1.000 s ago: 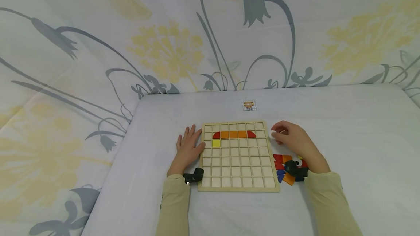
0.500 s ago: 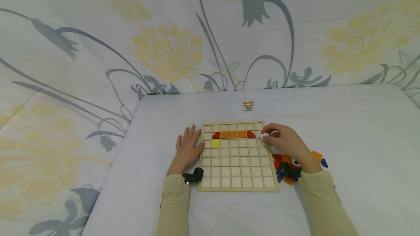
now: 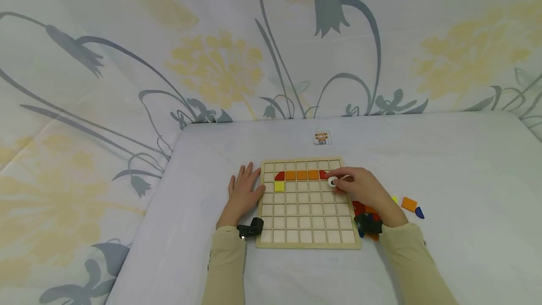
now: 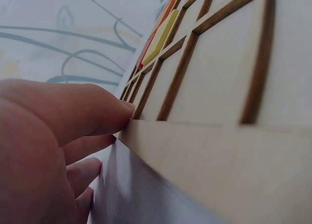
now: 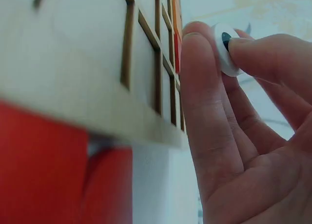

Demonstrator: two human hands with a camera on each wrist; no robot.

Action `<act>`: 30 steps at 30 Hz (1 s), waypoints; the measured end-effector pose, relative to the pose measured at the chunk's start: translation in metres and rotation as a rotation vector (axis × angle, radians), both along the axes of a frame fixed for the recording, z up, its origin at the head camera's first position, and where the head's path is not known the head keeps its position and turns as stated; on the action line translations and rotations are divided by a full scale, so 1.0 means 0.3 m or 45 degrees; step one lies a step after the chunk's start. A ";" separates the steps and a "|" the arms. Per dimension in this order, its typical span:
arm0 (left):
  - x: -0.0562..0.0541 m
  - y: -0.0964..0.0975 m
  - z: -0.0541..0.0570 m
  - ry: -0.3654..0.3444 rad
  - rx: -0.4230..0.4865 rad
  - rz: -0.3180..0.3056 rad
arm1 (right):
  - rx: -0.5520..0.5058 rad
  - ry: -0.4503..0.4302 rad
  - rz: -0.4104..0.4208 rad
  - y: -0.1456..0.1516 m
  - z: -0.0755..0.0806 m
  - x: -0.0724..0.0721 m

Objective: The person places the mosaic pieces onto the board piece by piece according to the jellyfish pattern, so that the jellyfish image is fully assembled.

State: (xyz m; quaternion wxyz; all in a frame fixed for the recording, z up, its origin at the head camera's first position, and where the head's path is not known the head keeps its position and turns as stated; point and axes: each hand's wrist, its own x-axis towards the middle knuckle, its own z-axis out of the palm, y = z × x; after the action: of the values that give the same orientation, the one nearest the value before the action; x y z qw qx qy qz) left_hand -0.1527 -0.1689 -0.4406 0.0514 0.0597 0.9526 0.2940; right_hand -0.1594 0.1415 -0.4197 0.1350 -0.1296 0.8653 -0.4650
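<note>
A wooden grid board [image 3: 307, 245] lies on the white surface. In its second row from the far edge sit orange square tiles [image 3: 301, 175] between two red rounded pieces [image 3: 280, 176]; a yellow square tile [image 3: 279, 186] lies one row nearer. My left hand [image 3: 243, 195] rests along the board's left edge, fingers spread, thumb touching the rim. Between thumb and fingertips my right hand [image 3: 367, 191] pinches a round white eye piece [image 5: 225, 49] with a black pupil. It is held above the board's right columns, beside the right red piece.
Loose red pieces [image 3: 359, 208] and others lie right of the board, partly hidden under the right wrist. Farther right are an orange tile [image 3: 409, 204] and a blue piece [image 3: 419, 212]. A small pattern card [image 3: 322, 138] lies behind the board. Patterned fabric [image 3: 271, 41] rises at the back.
My right hand has moved left from beside the board to over its right columns, carrying the eye piece, whose pupil now shows. The left hand keeps its place.
</note>
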 end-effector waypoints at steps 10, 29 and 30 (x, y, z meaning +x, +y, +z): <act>-0.005 0.001 0.011 0.008 0.006 0.003 | 0.058 0.115 0.004 -0.051 0.007 0.000; 0.000 -0.001 -0.001 -0.010 0.004 0.006 | 0.072 0.146 0.138 -0.198 -0.008 -0.025; 0.002 0.000 0.001 -0.007 0.005 0.006 | 0.072 0.140 0.136 -0.208 -0.005 -0.026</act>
State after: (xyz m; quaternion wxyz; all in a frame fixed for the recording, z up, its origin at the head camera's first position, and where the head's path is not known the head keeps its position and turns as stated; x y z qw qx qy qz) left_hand -0.1519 -0.1690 -0.4402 0.0533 0.0568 0.9520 0.2961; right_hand -0.1671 0.0790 -0.4211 0.1154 -0.1971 0.8762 -0.4245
